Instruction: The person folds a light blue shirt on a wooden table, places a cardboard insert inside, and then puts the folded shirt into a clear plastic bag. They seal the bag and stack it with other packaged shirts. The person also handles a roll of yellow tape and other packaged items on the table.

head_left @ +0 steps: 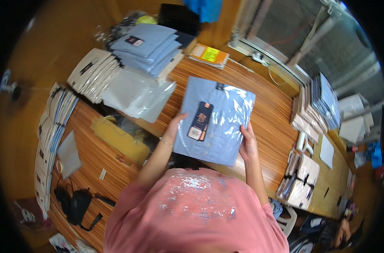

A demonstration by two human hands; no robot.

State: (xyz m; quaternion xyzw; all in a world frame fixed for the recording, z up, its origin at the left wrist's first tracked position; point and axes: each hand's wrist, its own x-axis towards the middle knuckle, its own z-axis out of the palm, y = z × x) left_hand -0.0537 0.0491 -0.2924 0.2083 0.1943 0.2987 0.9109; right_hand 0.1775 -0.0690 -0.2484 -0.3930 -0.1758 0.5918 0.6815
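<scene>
A folded light-blue shirt (223,126) in a glossy transparent bag is held up in front of me, tilted slightly. A dark hang tag (201,120) lies on its front beside the row of buttons. My left hand (171,130) grips the shirt's left edge, with the fingers mostly hidden beneath it. On the opposite edge my right hand (248,143) is closed, thumb on top and the other fingers underneath. Under the shirt lies the wood-grain table (270,114). Empty plastic bags (130,92) rest on the table to the left of the shirt.
Bagged blue shirts (147,44) are stacked at the back left, beside a pile of beige shirts (94,71). More shirt stacks (325,101) stand at the right, near a white tape dispenser (303,142). An orange-yellow booklet (209,55) lies at the back; a black bag (75,204) sits lower left.
</scene>
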